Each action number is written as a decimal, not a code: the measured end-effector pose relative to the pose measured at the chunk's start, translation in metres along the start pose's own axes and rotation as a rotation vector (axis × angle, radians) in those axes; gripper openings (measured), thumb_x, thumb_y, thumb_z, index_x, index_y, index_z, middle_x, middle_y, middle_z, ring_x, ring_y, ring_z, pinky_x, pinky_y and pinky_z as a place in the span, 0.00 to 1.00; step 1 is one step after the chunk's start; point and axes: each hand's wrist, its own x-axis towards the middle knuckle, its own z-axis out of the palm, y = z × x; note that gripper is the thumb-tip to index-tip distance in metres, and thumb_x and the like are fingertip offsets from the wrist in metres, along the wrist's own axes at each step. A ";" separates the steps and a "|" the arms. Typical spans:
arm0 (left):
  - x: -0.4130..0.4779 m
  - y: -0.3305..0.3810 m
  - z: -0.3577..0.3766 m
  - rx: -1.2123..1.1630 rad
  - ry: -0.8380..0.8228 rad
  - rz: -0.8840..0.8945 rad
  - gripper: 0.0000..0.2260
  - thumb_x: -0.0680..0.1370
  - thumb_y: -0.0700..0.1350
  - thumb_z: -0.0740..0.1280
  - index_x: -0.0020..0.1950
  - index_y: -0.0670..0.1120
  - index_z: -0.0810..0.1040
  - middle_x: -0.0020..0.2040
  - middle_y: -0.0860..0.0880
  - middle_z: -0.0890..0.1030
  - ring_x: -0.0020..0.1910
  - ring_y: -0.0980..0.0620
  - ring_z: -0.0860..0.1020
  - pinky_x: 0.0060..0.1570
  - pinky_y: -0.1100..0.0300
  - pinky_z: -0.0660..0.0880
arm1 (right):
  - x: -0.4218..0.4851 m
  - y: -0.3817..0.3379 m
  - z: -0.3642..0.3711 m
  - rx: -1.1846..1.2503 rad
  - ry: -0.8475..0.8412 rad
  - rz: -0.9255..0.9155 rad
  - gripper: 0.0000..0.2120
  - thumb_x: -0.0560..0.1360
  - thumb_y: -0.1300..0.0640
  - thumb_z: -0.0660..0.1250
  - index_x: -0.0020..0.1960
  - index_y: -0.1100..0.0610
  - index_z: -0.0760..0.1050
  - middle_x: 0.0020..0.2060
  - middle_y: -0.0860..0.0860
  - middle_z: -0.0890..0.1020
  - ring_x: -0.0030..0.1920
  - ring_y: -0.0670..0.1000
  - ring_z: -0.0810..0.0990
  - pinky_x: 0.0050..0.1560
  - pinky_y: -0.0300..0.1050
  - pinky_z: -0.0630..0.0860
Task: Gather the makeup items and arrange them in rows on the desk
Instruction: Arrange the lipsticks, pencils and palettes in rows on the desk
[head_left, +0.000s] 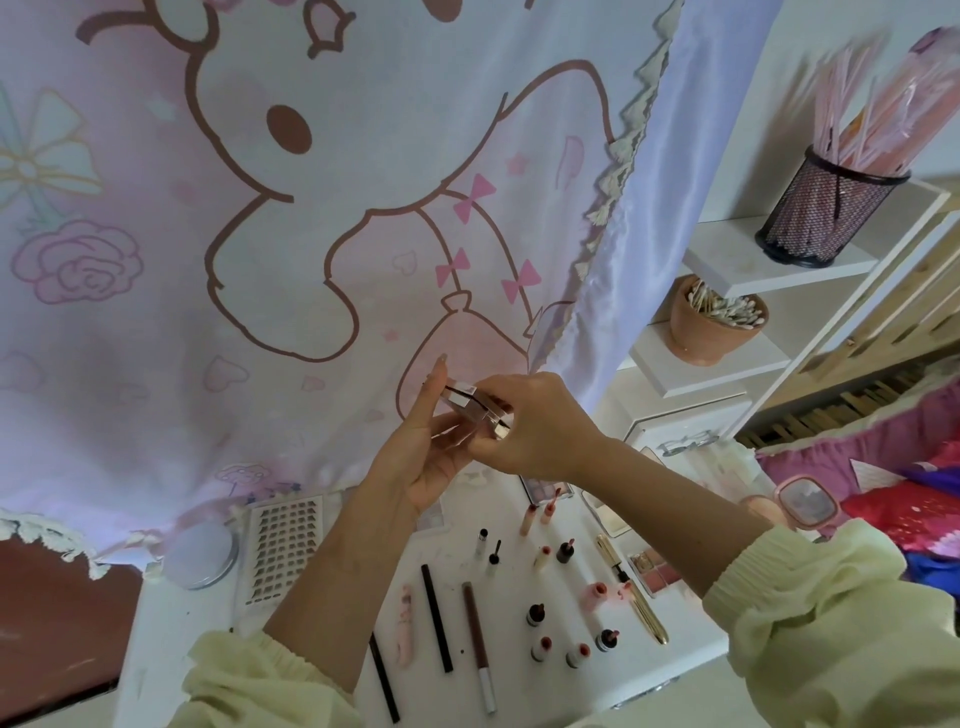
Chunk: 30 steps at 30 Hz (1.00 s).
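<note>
Pale yellow sleeves (810, 623) sit nearest the lens, cuffs pushed up the forearms. Both arms reach up and forward, so the work is held above the bench (176, 634), not on it.

Item in hand: a small clear, square-edged makeup case (480, 410) with a dark strip on top, raised in front of the pink cartoon curtain (260, 208). Left hand (426, 457) cradles it from below, fingers partly curled around it, one finger extended up. Right hand (535, 426) is closed over its right end. Judgement: lifted for inspection or closing before placement.

Below, on the bench: small bottles (545, 613) standing in loose rows, grouped by type. Left of them, long pencils (436, 618) lie roughly parallel. A gold tube (634, 592) lies at the right. Judgement: sorting well along.

Further out: nail-tip sheet (283, 551), round tin (200, 553), pink mirror (808, 501), cotton-swab pot (711, 327) and mesh cup (826, 208) on shelves.
</note>
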 end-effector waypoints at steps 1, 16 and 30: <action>0.000 0.000 -0.001 -0.017 -0.004 -0.001 0.33 0.69 0.58 0.72 0.65 0.36 0.74 0.56 0.36 0.81 0.52 0.41 0.83 0.41 0.53 0.81 | 0.001 0.002 -0.002 0.014 -0.017 0.023 0.15 0.66 0.51 0.64 0.45 0.59 0.82 0.34 0.48 0.83 0.33 0.48 0.81 0.39 0.42 0.80; 0.002 0.005 -0.012 0.015 -0.129 -0.103 0.31 0.69 0.62 0.69 0.60 0.38 0.79 0.59 0.37 0.80 0.55 0.42 0.81 0.51 0.51 0.81 | 0.010 0.020 -0.033 0.474 -0.262 0.250 0.13 0.68 0.60 0.77 0.52 0.60 0.84 0.45 0.52 0.86 0.46 0.51 0.86 0.52 0.40 0.80; 0.033 0.020 -0.015 0.219 -0.233 -0.318 0.26 0.77 0.60 0.62 0.66 0.42 0.76 0.63 0.35 0.77 0.53 0.40 0.81 0.41 0.57 0.80 | 0.026 0.061 -0.029 0.338 -0.067 0.462 0.09 0.74 0.66 0.68 0.40 0.73 0.78 0.29 0.60 0.73 0.31 0.56 0.74 0.33 0.36 0.80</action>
